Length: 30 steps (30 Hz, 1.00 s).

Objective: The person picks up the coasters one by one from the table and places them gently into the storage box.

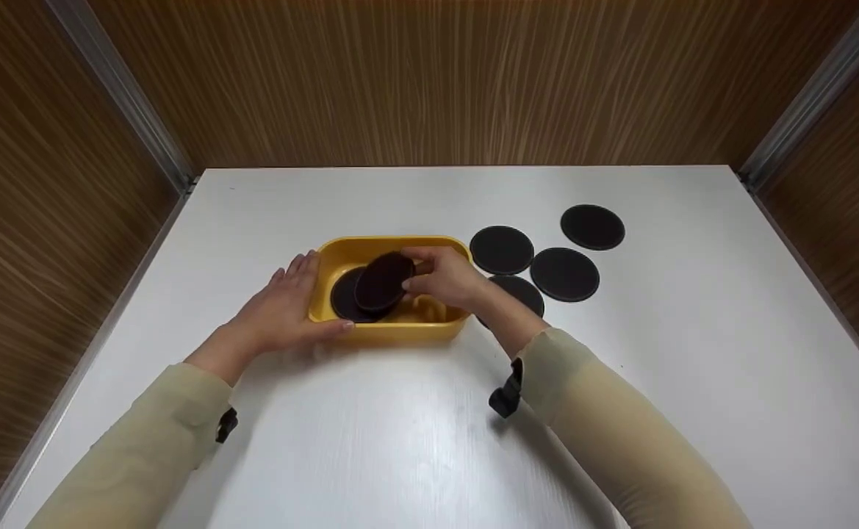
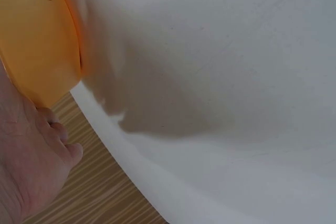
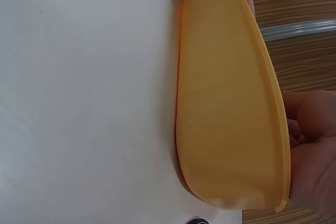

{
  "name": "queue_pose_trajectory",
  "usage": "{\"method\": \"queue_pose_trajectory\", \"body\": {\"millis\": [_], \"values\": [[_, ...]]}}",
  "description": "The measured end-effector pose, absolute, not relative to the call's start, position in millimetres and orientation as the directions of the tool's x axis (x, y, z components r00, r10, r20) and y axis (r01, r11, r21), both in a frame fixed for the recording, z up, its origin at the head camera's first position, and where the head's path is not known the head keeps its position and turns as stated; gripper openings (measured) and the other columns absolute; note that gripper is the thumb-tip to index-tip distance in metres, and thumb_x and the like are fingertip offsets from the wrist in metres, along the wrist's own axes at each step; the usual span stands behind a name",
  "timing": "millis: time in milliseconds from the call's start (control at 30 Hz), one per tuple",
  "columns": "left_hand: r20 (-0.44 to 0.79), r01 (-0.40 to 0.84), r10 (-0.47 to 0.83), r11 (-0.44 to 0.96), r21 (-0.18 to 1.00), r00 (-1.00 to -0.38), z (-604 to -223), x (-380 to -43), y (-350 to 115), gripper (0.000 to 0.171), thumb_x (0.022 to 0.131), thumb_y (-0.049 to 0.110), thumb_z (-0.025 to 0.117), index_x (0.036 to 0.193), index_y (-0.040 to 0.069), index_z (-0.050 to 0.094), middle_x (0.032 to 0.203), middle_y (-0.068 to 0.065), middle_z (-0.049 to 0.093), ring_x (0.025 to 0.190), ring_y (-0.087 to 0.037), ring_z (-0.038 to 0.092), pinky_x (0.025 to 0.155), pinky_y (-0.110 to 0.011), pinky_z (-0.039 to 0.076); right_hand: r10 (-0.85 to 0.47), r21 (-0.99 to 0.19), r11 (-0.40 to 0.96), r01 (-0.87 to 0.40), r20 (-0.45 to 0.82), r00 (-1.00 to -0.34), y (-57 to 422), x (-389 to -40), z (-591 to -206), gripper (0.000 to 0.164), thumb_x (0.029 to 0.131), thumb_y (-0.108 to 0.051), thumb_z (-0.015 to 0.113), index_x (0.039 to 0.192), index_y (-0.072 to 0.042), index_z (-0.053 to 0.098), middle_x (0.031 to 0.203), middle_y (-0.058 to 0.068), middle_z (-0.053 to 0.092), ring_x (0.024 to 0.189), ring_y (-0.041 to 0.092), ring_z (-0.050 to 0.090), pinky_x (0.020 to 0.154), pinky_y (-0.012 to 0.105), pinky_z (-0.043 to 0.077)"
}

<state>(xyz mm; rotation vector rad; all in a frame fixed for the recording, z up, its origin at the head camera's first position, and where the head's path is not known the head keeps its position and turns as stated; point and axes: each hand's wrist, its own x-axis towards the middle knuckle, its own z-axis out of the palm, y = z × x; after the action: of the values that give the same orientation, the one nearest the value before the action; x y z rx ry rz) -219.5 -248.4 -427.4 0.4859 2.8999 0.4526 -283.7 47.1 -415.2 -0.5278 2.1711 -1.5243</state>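
Along the near side, two pale sleeves [image 1: 620, 430] reach over a white worktop [image 1: 370, 433] toward a yellow tray [image 1: 400, 333], whose long axis runs left to right. The left hand [image 1: 282, 305] lies against the tray's left end, fingers extended and thumb along the front rim. From the opposite end comes the right hand [image 1: 444, 278], its thumb and fingers pinching a dark disc [image 1: 383, 285] by the right edge. The relation that seems to matter most is that this disc lies to the left of those fingers, over the tray's interior, tilted, its longer outline slanting from upper right to lower left. A second disc [image 1: 344, 297] lies in the left part of the tray, partly covered by the held one in the head view; whether the two touch cannot be told.

Right of the tray, four loose discs lie on the worktop, all nearer the right hand: the nearest disc [image 1: 523, 292] partly hidden by the right forearm, the middle disc [image 1: 565, 274], another disc [image 1: 502, 250] beside the tray's right end, and the farthest disc [image 1: 592, 227] toward the back. Beyond stands a wood-grain panel [image 1: 429, 81].
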Motion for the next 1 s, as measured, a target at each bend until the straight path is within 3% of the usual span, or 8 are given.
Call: {"method": "queue_pose_trajectory", "body": {"millis": [700, 867, 1000], "values": [[-0.118, 0.285, 0.335, 0.905, 0.315, -0.935, -427.3, -220.8, -247.3, 0.134, 0.088, 0.087, 0.055, 0.168, -0.003, -0.004, 0.176, -0.022, 0.002, 0.163, -0.039, 0.002, 0.131, -0.055, 0.007, -0.566, -0.935, 0.352, -0.047, -0.172, -0.806, 39.1, -285.2, -418.4, 0.070, 0.098, 0.008, 0.067, 0.162, 0.000, 0.040, 0.128, 0.024, 0.072, 0.092, 0.028, 0.078, 0.091, 0.040, 0.063], [-0.106, 0.290, 0.338, 0.903, 0.317, -0.935, -428.0, -221.1, -247.5, 0.134, 0.088, 0.087, 0.057, 0.167, -0.004, -0.002, 0.175, -0.024, 0.003, 0.162, -0.040, 0.004, 0.130, -0.057, 0.008, -0.565, -0.936, 0.349, -0.042, -0.175, -0.807, 38.1, -285.2, -420.1, 0.070, 0.098, 0.008, 0.067, 0.162, -0.003, 0.041, 0.127, 0.023, 0.072, 0.094, 0.031, 0.078, 0.089, 0.043, 0.063], [-0.116, 0.281, 0.331, 0.907, 0.314, -0.937, -427.6, -220.7, -247.2, 0.135, 0.087, 0.087, 0.056, 0.168, -0.003, -0.003, 0.176, -0.022, 0.003, 0.163, -0.038, 0.003, 0.131, -0.054, 0.007, -0.561, -0.926, 0.374, -0.053, -0.181, -0.808, 37.1, -286.0, -422.5, 0.067, 0.097, 0.005, 0.070, 0.159, -0.003, 0.047, 0.130, 0.022, 0.072, 0.101, 0.030, 0.078, 0.091, 0.038, 0.062]]}}
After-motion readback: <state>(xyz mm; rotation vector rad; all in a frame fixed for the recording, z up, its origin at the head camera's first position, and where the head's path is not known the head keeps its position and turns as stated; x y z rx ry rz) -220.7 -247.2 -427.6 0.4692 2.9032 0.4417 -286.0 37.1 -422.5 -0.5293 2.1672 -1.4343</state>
